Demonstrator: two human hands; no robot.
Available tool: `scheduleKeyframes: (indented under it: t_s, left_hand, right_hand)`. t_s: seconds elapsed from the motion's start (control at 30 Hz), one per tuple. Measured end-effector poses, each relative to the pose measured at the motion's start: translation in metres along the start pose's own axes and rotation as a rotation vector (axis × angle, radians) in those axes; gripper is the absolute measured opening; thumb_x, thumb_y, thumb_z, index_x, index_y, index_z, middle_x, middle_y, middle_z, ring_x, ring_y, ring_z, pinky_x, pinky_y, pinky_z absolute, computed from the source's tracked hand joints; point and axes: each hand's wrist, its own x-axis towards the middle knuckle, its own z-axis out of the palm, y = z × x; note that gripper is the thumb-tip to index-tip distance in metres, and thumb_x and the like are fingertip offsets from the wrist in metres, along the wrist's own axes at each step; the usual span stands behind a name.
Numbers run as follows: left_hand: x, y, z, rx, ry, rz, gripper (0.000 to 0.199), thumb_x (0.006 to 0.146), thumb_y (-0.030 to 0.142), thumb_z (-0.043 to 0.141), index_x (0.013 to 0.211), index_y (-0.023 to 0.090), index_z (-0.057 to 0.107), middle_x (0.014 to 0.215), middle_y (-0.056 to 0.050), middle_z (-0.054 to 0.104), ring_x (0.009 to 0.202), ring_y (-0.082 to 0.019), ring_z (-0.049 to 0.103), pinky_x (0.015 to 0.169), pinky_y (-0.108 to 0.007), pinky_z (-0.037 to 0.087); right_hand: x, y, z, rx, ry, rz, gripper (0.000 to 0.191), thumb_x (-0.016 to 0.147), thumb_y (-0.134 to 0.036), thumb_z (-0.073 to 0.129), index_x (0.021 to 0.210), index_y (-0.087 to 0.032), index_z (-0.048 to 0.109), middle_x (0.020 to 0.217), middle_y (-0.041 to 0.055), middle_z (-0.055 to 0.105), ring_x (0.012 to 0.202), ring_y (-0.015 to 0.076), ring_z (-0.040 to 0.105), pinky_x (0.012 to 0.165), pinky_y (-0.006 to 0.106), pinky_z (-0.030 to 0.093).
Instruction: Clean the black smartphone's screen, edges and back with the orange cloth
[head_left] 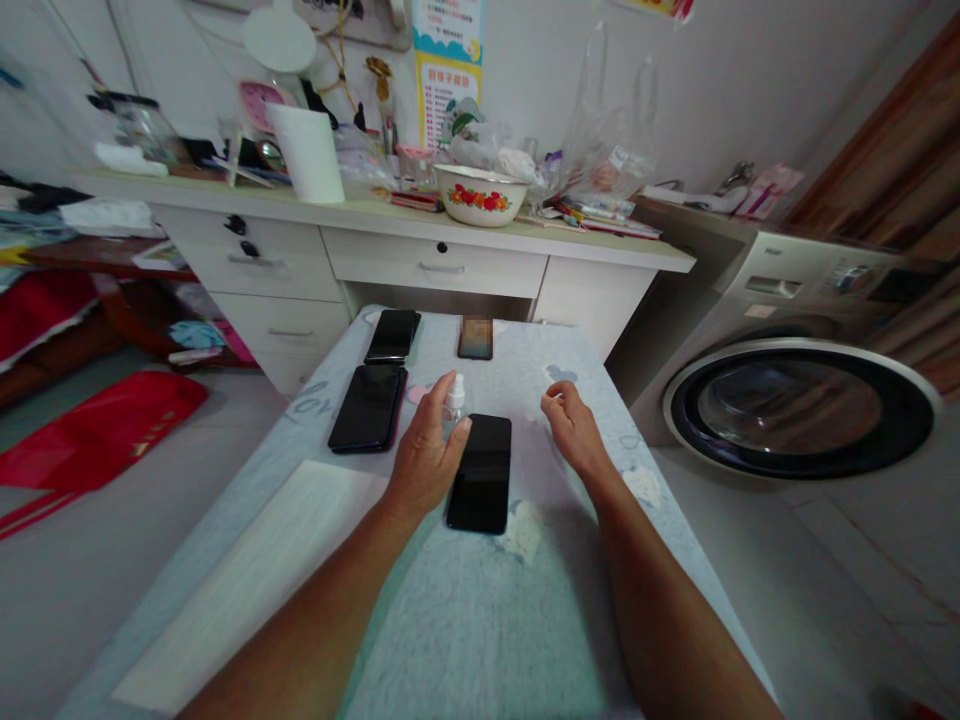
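Observation:
A small clear spray bottle (456, 396) with a white top stands between the thumb and fingers of my left hand (429, 450), which is closed around it. Just beside that hand a black phone (481, 475) lies screen up on the cloth-covered table. My right hand (571, 424) is over the table to the right, fingers curled together; a small pale bit shows at the fingertips, too small to name. Left of the bottle rests a larger dark phone (367, 408). Behind it lies another dark phone (393, 335), and a smaller phone (475, 338) sits at the far end.
A long pale strip (255, 580) lies along the table's left side. Beyond the table stands a white desk (442, 262) with drawers, carrying a flowered bowl (480, 195) and a white paper roll (307, 155). A washing machine (795, 290) is at the right.

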Motion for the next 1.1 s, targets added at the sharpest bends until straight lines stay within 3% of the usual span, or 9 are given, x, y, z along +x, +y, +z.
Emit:
scheduleKeyframes:
  t_s: [0.07, 0.17, 0.27, 0.37, 0.63, 0.77, 0.87, 0.97, 1.1]
  left_hand:
    - [0.0, 0.001, -0.001, -0.001, 0.005, 0.02, 0.055, 0.092, 0.027, 0.042, 0.143, 0.025, 0.023, 0.142, -0.011, 0.041, 0.129, -0.022, 0.042, 0.107, -0.043, 0.034]
    - [0.0, 0.002, -0.003, -0.011, 0.003, 0.041, 0.053, 0.093, 0.028, 0.04, 0.143, 0.024, 0.024, 0.144, -0.011, 0.04, 0.131, -0.022, 0.04, 0.108, -0.042, 0.034]
    - [0.001, 0.001, -0.005, -0.008, -0.018, 0.034, 0.053, 0.093, 0.03, 0.039, 0.143, 0.022, 0.024, 0.144, -0.011, 0.04, 0.131, -0.022, 0.041, 0.107, -0.042, 0.035]
    - [0.001, 0.001, -0.006, 0.01, -0.087, 0.022, 0.055, 0.093, 0.031, 0.039, 0.144, 0.023, 0.023, 0.145, -0.01, 0.04, 0.131, -0.023, 0.041, 0.106, -0.042, 0.036]
    - [0.002, 0.007, -0.008, -0.016, -0.219, -0.025, 0.052, 0.092, 0.031, 0.039, 0.142, 0.023, 0.029, 0.136, -0.01, 0.05, 0.121, -0.023, 0.051, 0.099, -0.04, 0.042]
    - [0.003, 0.008, -0.011, -0.118, -0.259, -0.092, 0.055, 0.089, 0.035, 0.046, 0.141, 0.024, 0.029, 0.11, -0.005, 0.063, 0.094, -0.019, 0.063, 0.083, -0.033, 0.049]
    - [0.003, 0.008, -0.013, -0.152, -0.302, -0.111, 0.062, 0.086, 0.036, 0.053, 0.141, 0.025, 0.028, 0.096, -0.001, 0.065, 0.083, -0.017, 0.064, 0.077, -0.03, 0.049]
    - [0.003, 0.008, -0.015, -0.055, -0.298, -0.067, 0.059, 0.087, 0.034, 0.049, 0.142, 0.024, 0.029, 0.108, -0.004, 0.064, 0.089, -0.019, 0.063, 0.081, -0.032, 0.049]
    - [0.003, 0.003, -0.015, 0.115, -0.278, 0.002, 0.058, 0.087, 0.022, 0.041, 0.143, 0.021, 0.028, 0.132, -0.011, 0.051, 0.114, -0.025, 0.055, 0.095, -0.039, 0.044]
  right_hand:
    - [-0.002, -0.006, 0.003, 0.295, -0.028, 0.03, 0.023, 0.088, -0.044, 0.042, 0.085, -0.022, 0.049, 0.065, -0.0027, 0.051, 0.057, 0.0127, 0.045, 0.053, 0.023, 0.032]
    - [-0.008, -0.016, 0.015, 0.66, -0.209, 0.163, 0.019, 0.084, -0.041, 0.048, 0.081, -0.023, 0.045, 0.059, -0.0067, 0.042, 0.045, 0.0082, 0.031, 0.042, 0.02, 0.02]
    - [-0.013, -0.023, 0.026, 0.919, -0.321, 0.274, 0.012, 0.075, -0.03, 0.051, 0.083, -0.023, 0.044, 0.059, -0.0067, 0.044, 0.043, 0.0078, 0.033, 0.039, 0.019, 0.018]
    - [-0.017, -0.027, 0.033, 1.069, -0.361, 0.315, 0.019, 0.071, -0.028, 0.057, 0.086, -0.023, 0.046, 0.063, -0.0046, 0.05, 0.047, 0.009, 0.04, 0.04, 0.019, 0.024]
    - [-0.023, -0.028, 0.042, 1.131, -0.368, 0.216, 0.024, 0.075, -0.038, 0.065, 0.083, -0.02, 0.051, 0.072, -0.002, 0.053, 0.053, 0.0077, 0.042, 0.045, 0.019, 0.032]
    - [-0.025, -0.025, 0.046, 1.106, -0.374, 0.17, 0.026, 0.077, -0.042, 0.064, 0.087, -0.022, 0.05, 0.072, -0.0034, 0.053, 0.054, 0.0082, 0.044, 0.043, 0.018, 0.034]
    - [-0.026, -0.023, 0.048, 1.088, -0.398, 0.189, 0.027, 0.079, -0.042, 0.064, 0.092, -0.024, 0.049, 0.076, -0.0034, 0.053, 0.053, 0.0077, 0.044, 0.037, 0.015, 0.028]
    - [-0.026, -0.023, 0.049, 1.081, -0.379, 0.199, 0.03, 0.079, -0.043, 0.064, 0.096, -0.025, 0.048, 0.078, -0.0035, 0.055, 0.051, 0.0063, 0.042, 0.037, 0.014, 0.026]
    - [-0.025, -0.024, 0.052, 1.021, -0.321, 0.189, 0.033, 0.077, -0.043, 0.065, 0.098, -0.023, 0.048, 0.077, -0.0028, 0.055, 0.052, 0.0064, 0.043, 0.04, 0.016, 0.03]
